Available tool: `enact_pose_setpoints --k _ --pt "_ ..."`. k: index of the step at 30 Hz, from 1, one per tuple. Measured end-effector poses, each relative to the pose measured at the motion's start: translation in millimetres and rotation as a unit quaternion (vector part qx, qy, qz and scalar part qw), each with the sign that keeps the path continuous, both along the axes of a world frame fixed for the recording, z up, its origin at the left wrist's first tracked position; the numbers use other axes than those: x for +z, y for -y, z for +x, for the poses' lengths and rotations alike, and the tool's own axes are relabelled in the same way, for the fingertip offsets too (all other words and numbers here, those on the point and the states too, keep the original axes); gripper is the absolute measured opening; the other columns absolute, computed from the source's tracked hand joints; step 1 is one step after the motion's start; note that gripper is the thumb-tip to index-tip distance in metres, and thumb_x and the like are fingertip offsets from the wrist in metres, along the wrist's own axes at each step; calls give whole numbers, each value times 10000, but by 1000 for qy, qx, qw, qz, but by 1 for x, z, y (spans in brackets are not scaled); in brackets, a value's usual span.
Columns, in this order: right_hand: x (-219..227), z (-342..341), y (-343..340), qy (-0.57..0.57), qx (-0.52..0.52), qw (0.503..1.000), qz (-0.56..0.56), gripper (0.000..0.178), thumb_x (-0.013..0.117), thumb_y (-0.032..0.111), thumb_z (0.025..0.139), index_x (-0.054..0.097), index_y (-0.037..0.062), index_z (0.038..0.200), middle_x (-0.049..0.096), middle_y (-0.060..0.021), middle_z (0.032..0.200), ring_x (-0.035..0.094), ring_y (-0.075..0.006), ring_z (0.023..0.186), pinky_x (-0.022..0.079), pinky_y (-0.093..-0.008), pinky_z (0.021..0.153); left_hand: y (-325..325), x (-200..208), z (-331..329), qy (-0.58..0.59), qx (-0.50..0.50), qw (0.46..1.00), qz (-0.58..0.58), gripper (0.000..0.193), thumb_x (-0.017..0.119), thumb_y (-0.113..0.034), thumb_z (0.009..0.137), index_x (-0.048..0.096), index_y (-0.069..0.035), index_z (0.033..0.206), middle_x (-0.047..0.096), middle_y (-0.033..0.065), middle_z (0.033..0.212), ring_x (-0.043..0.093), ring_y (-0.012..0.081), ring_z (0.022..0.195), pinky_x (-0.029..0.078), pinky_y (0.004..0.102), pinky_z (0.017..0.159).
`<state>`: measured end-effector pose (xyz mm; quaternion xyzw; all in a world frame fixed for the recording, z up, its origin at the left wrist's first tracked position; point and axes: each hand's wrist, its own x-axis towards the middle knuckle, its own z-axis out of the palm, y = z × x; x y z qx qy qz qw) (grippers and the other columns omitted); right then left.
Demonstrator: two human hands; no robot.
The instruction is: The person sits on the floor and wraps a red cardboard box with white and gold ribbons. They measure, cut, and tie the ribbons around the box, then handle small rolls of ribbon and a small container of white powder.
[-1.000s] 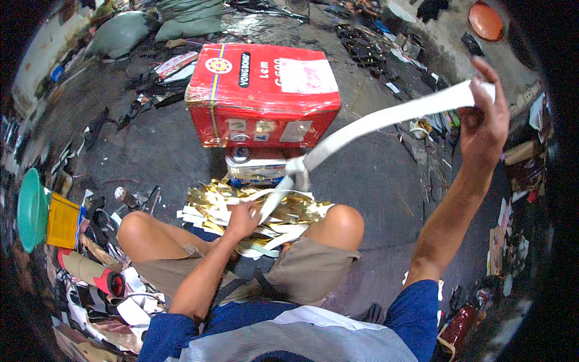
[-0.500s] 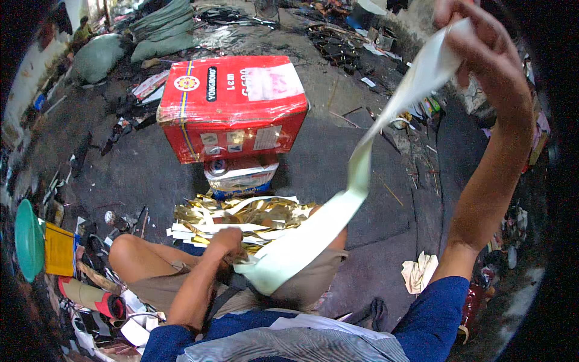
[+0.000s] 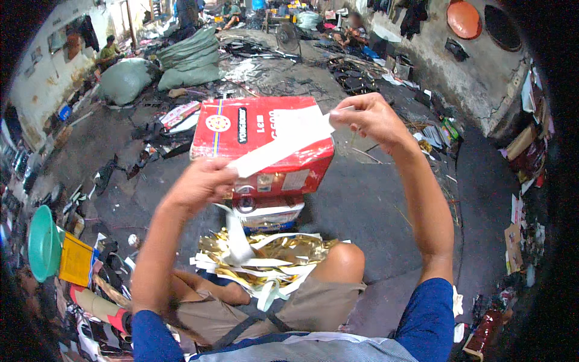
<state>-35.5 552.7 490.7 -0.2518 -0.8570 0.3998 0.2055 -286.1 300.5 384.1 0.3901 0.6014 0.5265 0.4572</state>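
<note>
A long white strip (image 3: 283, 148) is stretched in front of the red carton, slanting up to the right. My left hand (image 3: 205, 184) pinches it at the lower end, and a loose tail (image 3: 238, 238) hangs from there toward my lap. The upper end is pinched in my right hand (image 3: 373, 120), just right of the carton. A heap of gold and white strips (image 3: 283, 259) lies by my crossed legs, with a pale loop (image 3: 269, 295) at its near edge. The red carton (image 3: 220, 145) rests on a smaller white and blue package (image 3: 274, 216).
A green basin (image 3: 43, 244) and a yellow container (image 3: 75, 259) stand at left. Two large green sacks (image 3: 190, 60) sit far left, near a fan (image 3: 287, 37). Scraps (image 3: 356, 75) litter the floor. Other people sit farther back.
My right hand has come down and inward from the upper right. The left hand has risen from my lap. The strip now spans between them, and the view has tipped upward.
</note>
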Motion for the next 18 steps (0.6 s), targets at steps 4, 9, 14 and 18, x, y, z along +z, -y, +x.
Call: enact_pose_setpoints --k 4,9,14,18 --pt "-34 -14 -71 2 -99 992 -75 265 784 321 881 797 80 989 711 5 815 572 -88 699 441 -271 595 33 5 -131 -163 70 984 -33 82 713 -157 889 700 -76 886 601 -68 733 497 34 596 377 228 519" --pt "-81 -56 -110 40 -12 991 -125 312 769 243 870 763 40 1107 727 -33 843 655 -136 728 536 -319 657 34 14 -220 -212 129 965 -87 121 691 -186 892 708 -72 857 611 -44 738 539 79 644 427 267 562" --pt "-108 -105 -96 87 -26 983 157 347 745 213 757 758 72 1073 750 -100 820 721 -230 750 573 -376 721 -44 -31 -248 -742 348 526 -227 340 674 -199 823 717 -97 1144 642 188 1253 585 369 1181 479 507 906" --pt "-113 -97 -85 70 -60 970 227 315 726 219 740 715 87 1026 755 -130 907 735 -299 845 575 -420 780 -136 4 -158 -735 376 556 94 377 735 -105 762 709 -114 1138 625 123 1131 581 321 1104 485 433 903"
